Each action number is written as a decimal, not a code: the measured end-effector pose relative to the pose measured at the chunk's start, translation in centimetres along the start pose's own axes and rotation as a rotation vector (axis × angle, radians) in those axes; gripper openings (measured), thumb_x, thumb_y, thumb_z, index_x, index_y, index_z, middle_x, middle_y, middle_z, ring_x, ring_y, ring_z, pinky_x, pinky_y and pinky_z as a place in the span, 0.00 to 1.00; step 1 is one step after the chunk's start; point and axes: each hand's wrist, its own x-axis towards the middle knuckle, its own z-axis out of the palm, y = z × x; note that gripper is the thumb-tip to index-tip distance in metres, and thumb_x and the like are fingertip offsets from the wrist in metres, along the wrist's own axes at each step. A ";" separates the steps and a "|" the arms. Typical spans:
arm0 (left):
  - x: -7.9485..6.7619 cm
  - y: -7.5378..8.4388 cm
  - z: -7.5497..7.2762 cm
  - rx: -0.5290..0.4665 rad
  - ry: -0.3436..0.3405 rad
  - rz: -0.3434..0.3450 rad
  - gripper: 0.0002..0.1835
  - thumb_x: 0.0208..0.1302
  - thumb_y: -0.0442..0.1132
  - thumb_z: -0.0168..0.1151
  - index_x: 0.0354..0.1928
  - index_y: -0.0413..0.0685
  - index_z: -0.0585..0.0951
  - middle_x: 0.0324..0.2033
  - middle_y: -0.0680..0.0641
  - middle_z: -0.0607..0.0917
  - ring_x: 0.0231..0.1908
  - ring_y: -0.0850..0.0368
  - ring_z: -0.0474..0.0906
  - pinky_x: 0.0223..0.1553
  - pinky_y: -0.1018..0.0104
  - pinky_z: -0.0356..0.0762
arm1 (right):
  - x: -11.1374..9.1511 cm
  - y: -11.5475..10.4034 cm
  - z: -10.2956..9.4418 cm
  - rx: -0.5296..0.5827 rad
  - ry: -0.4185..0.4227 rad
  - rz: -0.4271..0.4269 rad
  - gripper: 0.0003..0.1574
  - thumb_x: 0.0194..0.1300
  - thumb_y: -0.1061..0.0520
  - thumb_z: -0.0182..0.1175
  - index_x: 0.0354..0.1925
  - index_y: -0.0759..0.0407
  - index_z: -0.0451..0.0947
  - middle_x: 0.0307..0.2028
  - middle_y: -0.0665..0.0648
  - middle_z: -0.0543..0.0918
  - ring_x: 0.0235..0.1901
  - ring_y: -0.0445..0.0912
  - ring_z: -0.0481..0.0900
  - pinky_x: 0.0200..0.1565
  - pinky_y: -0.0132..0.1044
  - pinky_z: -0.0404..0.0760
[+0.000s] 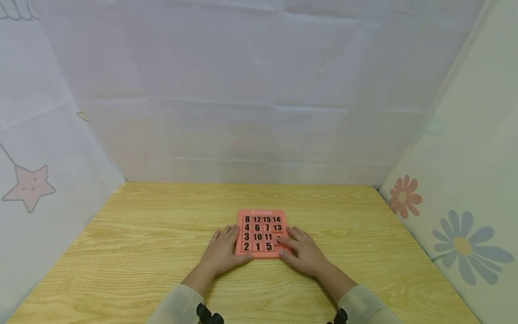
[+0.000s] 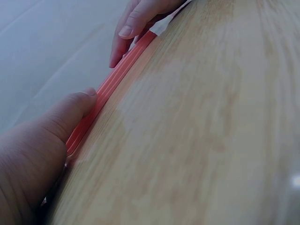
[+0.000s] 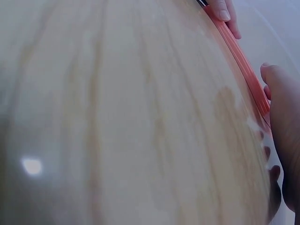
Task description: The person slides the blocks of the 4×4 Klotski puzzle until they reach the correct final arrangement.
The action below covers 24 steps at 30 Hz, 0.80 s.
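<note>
A coral-pink number slide puzzle [image 1: 257, 256] lies flat on the table, its black-numbered tiles facing up. Along its left side rests my left hand [image 1: 221, 252], fingers at the edge and thumb on the near left corner, holding the frame. My right hand [image 1: 306, 254] is at the right side, with the index finger reaching over a tile in the third row, right column; the finger partly hides that tile's number. The right thumb is at the near right corner. In the left wrist view, the puzzle's side edge [image 2: 112, 86] shows between both hands.
The wood-grain table [image 1: 154, 225] stretches around the puzzle on all sides. Pale cloth walls [image 1: 251, 90] enclose it at the back and sides, with a printed star [image 1: 29, 186] on the left and flowers [image 1: 463, 245] on the right. Light sleeves [image 1: 178, 306] cover the forearms.
</note>
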 end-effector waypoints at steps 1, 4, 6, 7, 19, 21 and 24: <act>0.0 0.0 0.0 0.000 -0.001 0.000 0.57 0.54 0.75 0.58 0.75 0.42 0.58 0.74 0.41 0.62 0.76 0.43 0.52 0.77 0.43 0.43 | 0.0 0.0 0.0 0.002 0.000 0.001 0.30 0.69 0.34 0.51 0.65 0.40 0.74 0.74 0.58 0.62 0.75 0.59 0.54 0.72 0.64 0.55; 0.0 0.0 0.0 0.002 -0.001 0.001 0.57 0.54 0.75 0.58 0.75 0.42 0.58 0.74 0.42 0.62 0.76 0.43 0.52 0.77 0.44 0.43 | 0.1 0.0 0.1 0.005 0.002 0.004 0.30 0.70 0.34 0.51 0.65 0.40 0.74 0.74 0.58 0.62 0.75 0.59 0.54 0.72 0.64 0.55; 0.0 0.0 0.0 0.006 -0.004 -0.001 0.57 0.54 0.75 0.57 0.75 0.43 0.57 0.74 0.42 0.61 0.76 0.44 0.51 0.77 0.44 0.43 | 0.2 0.0 0.1 0.005 0.003 0.007 0.30 0.70 0.34 0.51 0.65 0.40 0.74 0.74 0.58 0.62 0.75 0.60 0.54 0.72 0.64 0.55; 0.0 0.0 0.0 0.006 -0.005 -0.002 0.57 0.54 0.75 0.57 0.76 0.43 0.57 0.74 0.42 0.61 0.76 0.44 0.51 0.77 0.44 0.42 | 0.2 0.0 0.1 0.009 0.003 0.011 0.31 0.70 0.34 0.51 0.66 0.40 0.73 0.74 0.58 0.61 0.75 0.60 0.53 0.72 0.65 0.55; 0.0 -0.2 0.2 0.012 0.005 0.007 0.58 0.54 0.76 0.56 0.75 0.42 0.57 0.74 0.42 0.61 0.76 0.43 0.52 0.77 0.44 0.44 | 0.5 -0.1 0.3 0.006 0.012 0.029 0.31 0.69 0.33 0.51 0.65 0.39 0.73 0.74 0.57 0.61 0.75 0.59 0.53 0.72 0.64 0.55; 0.0 -0.1 0.1 0.011 0.003 0.006 0.58 0.54 0.76 0.56 0.75 0.42 0.57 0.74 0.42 0.61 0.76 0.43 0.52 0.77 0.44 0.43 | 0.4 -0.1 0.2 0.009 0.009 0.029 0.31 0.69 0.33 0.51 0.66 0.39 0.73 0.74 0.57 0.61 0.75 0.60 0.53 0.72 0.64 0.54; -0.1 -0.1 0.1 0.011 -0.002 0.003 0.58 0.54 0.76 0.57 0.75 0.42 0.57 0.74 0.42 0.61 0.76 0.44 0.51 0.77 0.44 0.43 | 0.4 -0.1 0.3 0.012 0.007 0.026 0.31 0.69 0.33 0.51 0.65 0.39 0.74 0.74 0.57 0.61 0.75 0.60 0.53 0.72 0.64 0.54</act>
